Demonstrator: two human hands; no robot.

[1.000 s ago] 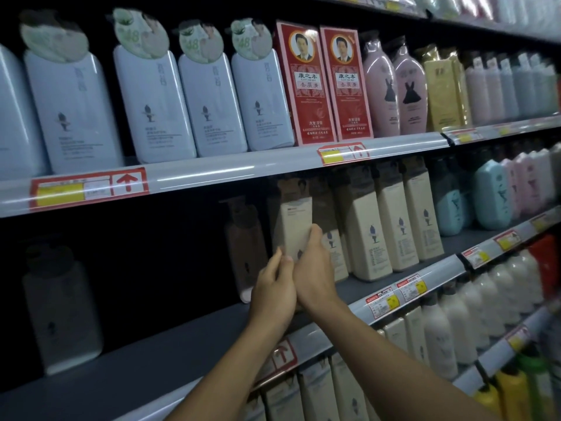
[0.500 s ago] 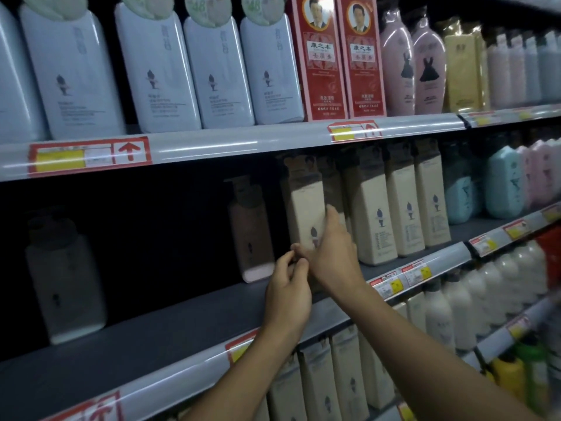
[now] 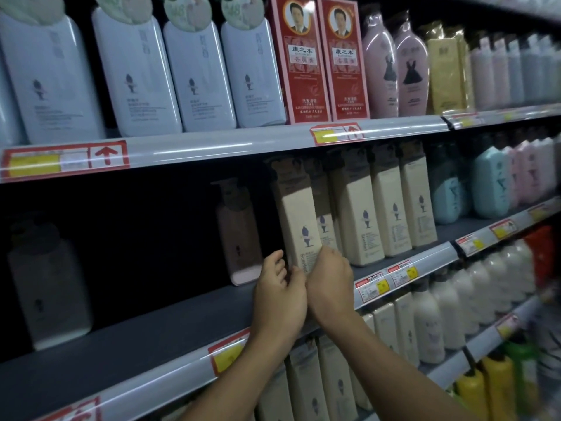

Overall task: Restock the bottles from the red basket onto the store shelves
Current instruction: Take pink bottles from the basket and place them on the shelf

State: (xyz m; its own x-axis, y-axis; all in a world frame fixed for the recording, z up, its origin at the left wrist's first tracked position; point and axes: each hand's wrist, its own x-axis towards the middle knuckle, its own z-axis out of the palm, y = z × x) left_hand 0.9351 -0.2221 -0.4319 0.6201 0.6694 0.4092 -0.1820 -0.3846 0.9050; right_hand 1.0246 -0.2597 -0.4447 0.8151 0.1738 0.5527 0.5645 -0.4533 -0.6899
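My left hand (image 3: pixel 280 294) and right hand (image 3: pixel 329 284) grip the base of the cream scented bottle (image 3: pixel 299 220), apparently resting on the middle shelf (image 3: pixel 145 335), just left of matching cream bottles (image 3: pixel 379 208).

Open shelf floor was noted on the middle shelf (image 3: pixel 145 335), from left of centre to the lower left of the frame. It was bounded at far left by a dim pump bottle (image 3: pixel 48 284) and at centre by a pinkish pump bottle (image 3: pixel 239 235). To the right, passage was blocked by a tight row of cream bottles (image 3: pixel 373 208). Overhead clearance was limited by the upper shelf rail (image 3: pixel 212 150).
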